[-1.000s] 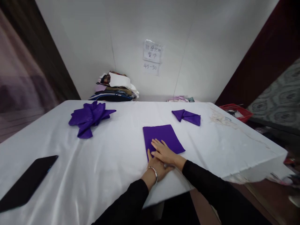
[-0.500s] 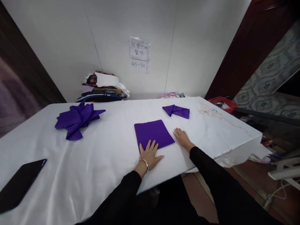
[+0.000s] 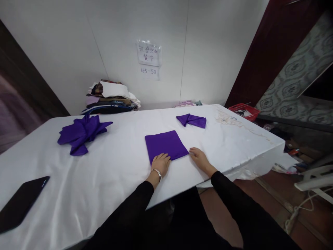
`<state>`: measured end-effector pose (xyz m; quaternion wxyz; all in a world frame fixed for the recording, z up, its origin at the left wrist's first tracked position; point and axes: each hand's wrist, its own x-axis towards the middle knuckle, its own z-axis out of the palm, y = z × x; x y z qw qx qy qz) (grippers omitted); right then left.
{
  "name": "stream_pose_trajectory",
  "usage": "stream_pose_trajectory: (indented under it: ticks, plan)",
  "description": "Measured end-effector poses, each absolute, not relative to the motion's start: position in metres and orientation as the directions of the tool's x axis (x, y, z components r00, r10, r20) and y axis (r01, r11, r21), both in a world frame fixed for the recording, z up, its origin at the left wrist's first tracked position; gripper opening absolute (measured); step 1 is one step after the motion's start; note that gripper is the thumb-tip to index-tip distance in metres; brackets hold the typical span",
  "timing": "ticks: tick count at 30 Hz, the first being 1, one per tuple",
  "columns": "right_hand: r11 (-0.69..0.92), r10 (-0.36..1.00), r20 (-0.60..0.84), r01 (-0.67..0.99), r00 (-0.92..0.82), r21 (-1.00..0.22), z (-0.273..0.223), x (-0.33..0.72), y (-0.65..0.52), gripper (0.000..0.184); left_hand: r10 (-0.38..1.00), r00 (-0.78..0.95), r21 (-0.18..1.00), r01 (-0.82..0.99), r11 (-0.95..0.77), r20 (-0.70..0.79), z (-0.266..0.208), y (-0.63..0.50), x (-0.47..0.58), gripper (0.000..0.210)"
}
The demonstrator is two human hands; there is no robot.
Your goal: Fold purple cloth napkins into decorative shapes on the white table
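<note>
Whereas half a second ago the left hand lay spread flat with its fingers splayed over the near edge of the folded purple napkin [image 3: 165, 145], the left hand [image 3: 160, 163] now rests at that same near-left corner with its fingers curled under, knuckles on the cloth edge, pinching or pressing the hem; which of the two cannot be told. Over the same interval the right hand [image 3: 199, 157] has come in from the bare cloth and now touches the napkin's near-right corner, fingers loosely bent and holding nothing that can be seen. One napkin lies between the hands, a flat square of matte woven fabric, near the front edge of the table [image 3: 117, 173] and slightly right of its middle. Purple pieces count three in all: this square, one small folded napkin [image 3: 191, 120] farther back, creased into pointed flaps, and one loose heap of purple cloths [image 3: 82, 133] at the far left, its number not separable. One black phone [image 3: 22, 203], glossy and rectangular, lies at the near left. White satin-like sheeting with a sheen covers the table. One stack of folded garments [image 3: 111, 99] stands against the wall beneath a paper notice [image 3: 148, 59], and one red basket [image 3: 244, 111] sits beyond the right end.
</note>
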<state>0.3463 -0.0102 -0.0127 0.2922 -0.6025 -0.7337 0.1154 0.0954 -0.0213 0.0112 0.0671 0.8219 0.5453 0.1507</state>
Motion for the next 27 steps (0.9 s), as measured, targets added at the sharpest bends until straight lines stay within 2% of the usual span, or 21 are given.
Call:
stream_pose_trajectory:
  ticks: [4, 13, 20, 27]
  plan:
    - [0.305, 0.932, 0.328, 0.821, -0.153, -0.482, -0.012, 0.343, -0.007, 0.027, 0.937, 0.286, 0.330, 0.881, -0.340, 0.203, 0.012, -0.017, 0.100, 0.027]
    - [0.379, 0.895, 0.397, 0.812, -0.201, -0.444, -0.011, 0.340, -0.001, 0.021, 0.899, 0.390, 0.245, 0.868, -0.431, 0.200, 0.011, -0.012, 0.123, 0.028]
    - [0.359, 0.906, 0.389, 0.794, -0.170, -0.491, -0.011, 0.340, 0.001, 0.017, 0.897, 0.414, 0.262, 0.858, -0.441, 0.154, 0.011, -0.001, 0.146, 0.027]
    - [0.370, 0.906, 0.379, 0.786, -0.188, -0.495, -0.016, 0.338, 0.009, 0.017, 0.892, 0.410, 0.297, 0.842, -0.450, 0.189, 0.005, -0.001, 0.152, 0.026]
